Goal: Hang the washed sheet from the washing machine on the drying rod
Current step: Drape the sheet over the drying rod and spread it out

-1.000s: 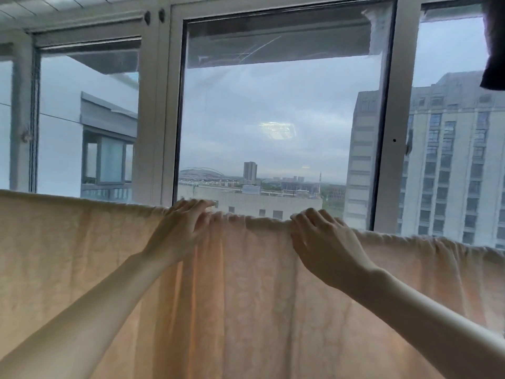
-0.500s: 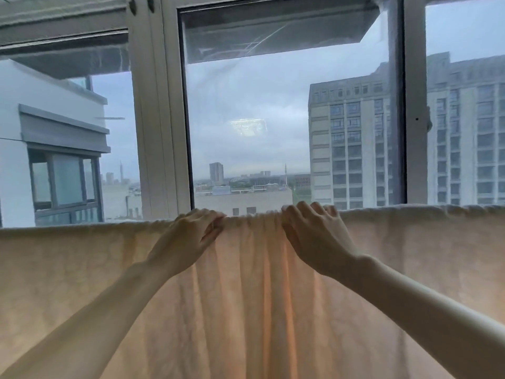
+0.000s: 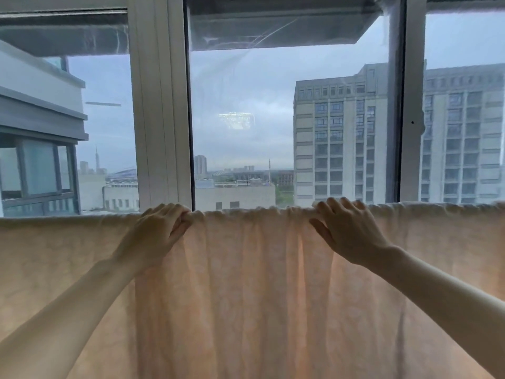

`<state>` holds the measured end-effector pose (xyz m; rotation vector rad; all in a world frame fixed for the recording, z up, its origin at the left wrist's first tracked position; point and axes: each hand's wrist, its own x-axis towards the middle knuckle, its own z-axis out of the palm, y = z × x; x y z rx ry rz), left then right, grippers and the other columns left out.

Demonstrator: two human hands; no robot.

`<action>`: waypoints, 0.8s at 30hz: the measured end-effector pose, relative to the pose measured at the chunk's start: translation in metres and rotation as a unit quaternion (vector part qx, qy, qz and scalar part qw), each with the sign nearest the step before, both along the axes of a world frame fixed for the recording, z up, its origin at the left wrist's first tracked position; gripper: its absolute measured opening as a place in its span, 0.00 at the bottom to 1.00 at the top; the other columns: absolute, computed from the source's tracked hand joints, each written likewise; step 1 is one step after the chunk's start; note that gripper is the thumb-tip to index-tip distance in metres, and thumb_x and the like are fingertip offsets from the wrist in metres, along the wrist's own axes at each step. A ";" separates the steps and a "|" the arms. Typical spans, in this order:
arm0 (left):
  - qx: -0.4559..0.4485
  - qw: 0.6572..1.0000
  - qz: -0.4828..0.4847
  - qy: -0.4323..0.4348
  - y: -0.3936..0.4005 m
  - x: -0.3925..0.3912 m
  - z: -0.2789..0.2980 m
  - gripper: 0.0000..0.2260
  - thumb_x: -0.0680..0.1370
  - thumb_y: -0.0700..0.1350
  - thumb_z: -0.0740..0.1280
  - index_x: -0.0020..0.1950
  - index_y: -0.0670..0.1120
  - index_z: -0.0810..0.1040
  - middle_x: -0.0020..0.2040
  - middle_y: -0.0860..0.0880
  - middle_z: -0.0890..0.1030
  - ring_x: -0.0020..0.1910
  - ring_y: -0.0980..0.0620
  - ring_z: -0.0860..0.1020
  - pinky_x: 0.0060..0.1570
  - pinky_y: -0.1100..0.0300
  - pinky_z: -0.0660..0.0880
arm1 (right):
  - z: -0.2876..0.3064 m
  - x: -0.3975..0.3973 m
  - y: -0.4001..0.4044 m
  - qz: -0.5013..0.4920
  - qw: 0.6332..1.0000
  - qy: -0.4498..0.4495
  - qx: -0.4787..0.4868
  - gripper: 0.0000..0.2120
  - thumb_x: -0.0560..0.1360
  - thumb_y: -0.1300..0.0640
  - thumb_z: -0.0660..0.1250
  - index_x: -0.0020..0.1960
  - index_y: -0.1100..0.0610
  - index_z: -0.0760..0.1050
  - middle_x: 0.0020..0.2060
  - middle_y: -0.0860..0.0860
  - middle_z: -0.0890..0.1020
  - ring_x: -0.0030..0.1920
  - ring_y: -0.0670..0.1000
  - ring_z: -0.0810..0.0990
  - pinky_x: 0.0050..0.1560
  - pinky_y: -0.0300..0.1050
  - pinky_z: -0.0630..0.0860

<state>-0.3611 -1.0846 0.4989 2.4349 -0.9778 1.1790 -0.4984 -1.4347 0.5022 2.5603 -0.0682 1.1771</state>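
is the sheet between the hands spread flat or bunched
Bunched: the thin peach fabric sheet hangs in vertical gathers between the left hand and right hand.

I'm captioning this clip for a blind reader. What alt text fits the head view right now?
Two bare hands hold the top edge of a pale peach sheet draped over a hidden rod: the left hand pinches the bunched fold, the right hand curls its fingers over it. Behind, a window shows grey sky and a tall building.
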 end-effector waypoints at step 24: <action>-0.021 0.999 -0.024 0.006 -0.031 -0.005 -0.003 0.23 0.78 0.65 0.48 0.54 0.53 0.75 0.46 0.57 0.79 0.46 0.56 0.76 0.50 0.54 0.72 | 0.000 0.008 0.025 0.043 0.999 0.002 -0.017 0.21 0.79 0.42 0.50 0.60 0.54 0.71 0.48 0.52 0.80 0.44 0.53 0.80 0.44 0.51 0.77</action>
